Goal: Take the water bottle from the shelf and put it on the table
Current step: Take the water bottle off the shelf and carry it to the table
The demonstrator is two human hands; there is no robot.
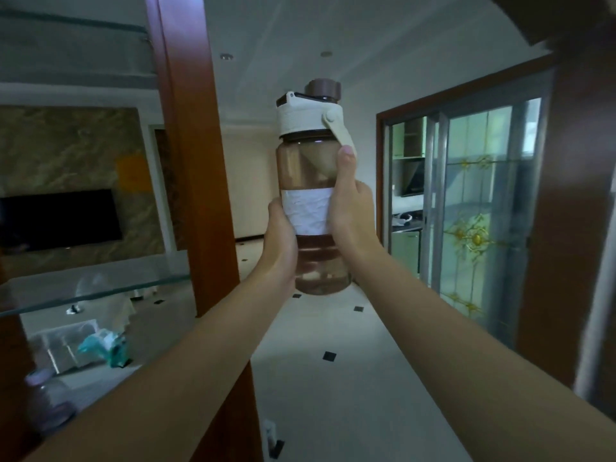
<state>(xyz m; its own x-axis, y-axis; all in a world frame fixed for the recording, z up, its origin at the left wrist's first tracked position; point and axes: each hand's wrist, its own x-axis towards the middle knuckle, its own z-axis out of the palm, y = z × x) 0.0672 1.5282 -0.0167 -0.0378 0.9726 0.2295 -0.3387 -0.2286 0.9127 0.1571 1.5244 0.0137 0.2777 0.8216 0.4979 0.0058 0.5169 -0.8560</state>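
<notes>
A tall brown see-through water bottle (311, 161) with a brown cap, a cream collar with a strap and a white label is held upright in the air at the middle of the head view. My left hand (279, 241) clasps its lower left side. My right hand (350, 208) wraps the right side, thumb pointing up along the bottle. Both arms are stretched out in front of me. A glass shelf (96, 290) juts out at the left, below and to the left of the bottle.
A brown wooden post (196, 181) stands just left of the bottle. Another glass shelf (73, 28) is higher up. A purple-capped bottle (46, 401) sits at the lower left. Glass sliding doors (473, 211) and a wooden frame (576, 195) are on the right. The tiled floor (333, 378) lies below.
</notes>
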